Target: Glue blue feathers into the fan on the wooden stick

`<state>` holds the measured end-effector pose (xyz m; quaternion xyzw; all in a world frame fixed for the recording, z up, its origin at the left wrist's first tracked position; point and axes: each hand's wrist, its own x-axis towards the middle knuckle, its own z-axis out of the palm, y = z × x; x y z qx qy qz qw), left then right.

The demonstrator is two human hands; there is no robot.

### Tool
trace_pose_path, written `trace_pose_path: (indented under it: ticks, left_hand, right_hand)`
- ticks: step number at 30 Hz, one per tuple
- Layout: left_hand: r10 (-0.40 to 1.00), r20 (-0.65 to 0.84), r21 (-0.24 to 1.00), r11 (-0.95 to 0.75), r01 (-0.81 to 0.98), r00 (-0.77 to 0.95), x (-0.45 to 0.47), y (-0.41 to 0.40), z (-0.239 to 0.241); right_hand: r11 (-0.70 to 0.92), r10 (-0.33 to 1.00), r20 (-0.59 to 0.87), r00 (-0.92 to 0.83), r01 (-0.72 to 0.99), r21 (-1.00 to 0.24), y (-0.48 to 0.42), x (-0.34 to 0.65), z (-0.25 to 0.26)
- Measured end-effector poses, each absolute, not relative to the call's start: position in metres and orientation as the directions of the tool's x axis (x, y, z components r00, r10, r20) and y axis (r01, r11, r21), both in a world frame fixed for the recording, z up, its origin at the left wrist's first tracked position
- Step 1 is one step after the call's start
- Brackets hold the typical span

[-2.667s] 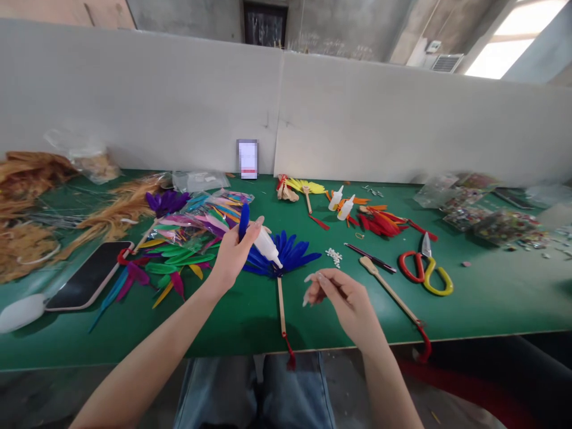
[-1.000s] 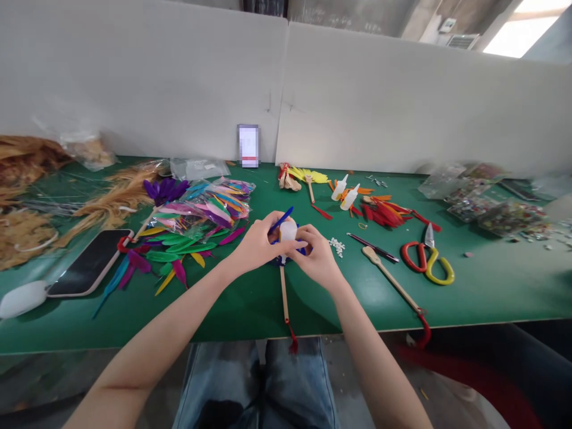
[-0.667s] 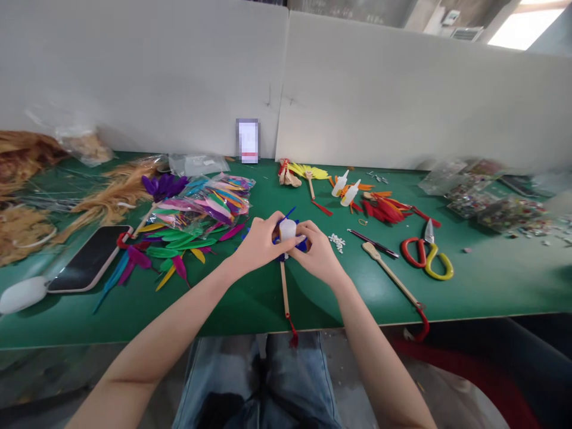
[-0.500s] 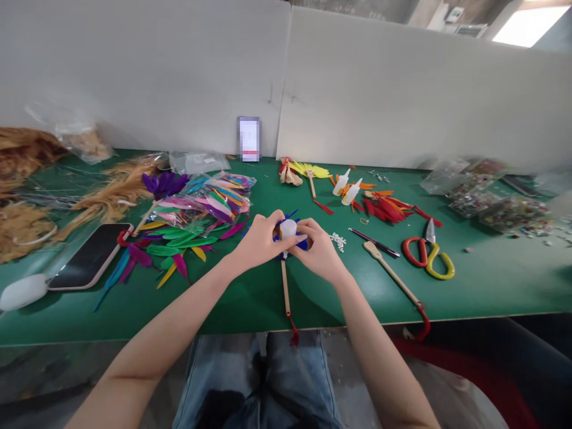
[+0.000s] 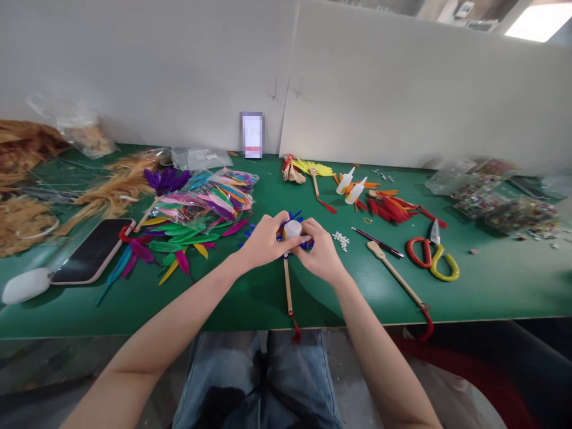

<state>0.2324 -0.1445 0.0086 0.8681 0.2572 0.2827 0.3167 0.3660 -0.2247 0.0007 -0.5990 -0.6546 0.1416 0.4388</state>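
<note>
My left hand and my right hand meet at the middle of the table, fingers closed around a small white glue bottle. Its round bottom faces up, and its tip is hidden. Beneath it lies a fan of blue feathers, mostly covered by my hands. The fan's wooden handle points towards me and ends in a red tassel at the table edge. Just right of my right hand sits a little heap of white beads.
To the right lie tweezers, a bare wooden handle and scissors. Two more glue bottles rest by red feathers. Bagged feathers, loose green feathers and a phone are at left.
The view has shifted slightly. Both hands stay around the glue bottle over the blue fan, with little visible movement.
</note>
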Motion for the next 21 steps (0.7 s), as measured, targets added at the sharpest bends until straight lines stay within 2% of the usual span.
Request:
trace_pose_path:
  ticks: [10, 21]
  left_hand:
    - [0.653, 0.334, 0.716, -0.645, 0.268, 0.679, 0.234, -0.144, -0.001]
    - [0.644, 0.374, 0.686, -0.677, 0.268, 0.667, 0.234, -0.143, -0.005]
  right_hand:
    - [0.24, 0.911, 0.398, 0.112, 0.639, -0.73, -0.223, 0.368, -0.004]
    - [0.243, 0.909, 0.397, 0.127, 0.611, -0.753, -0.222, 0.369, -0.003]
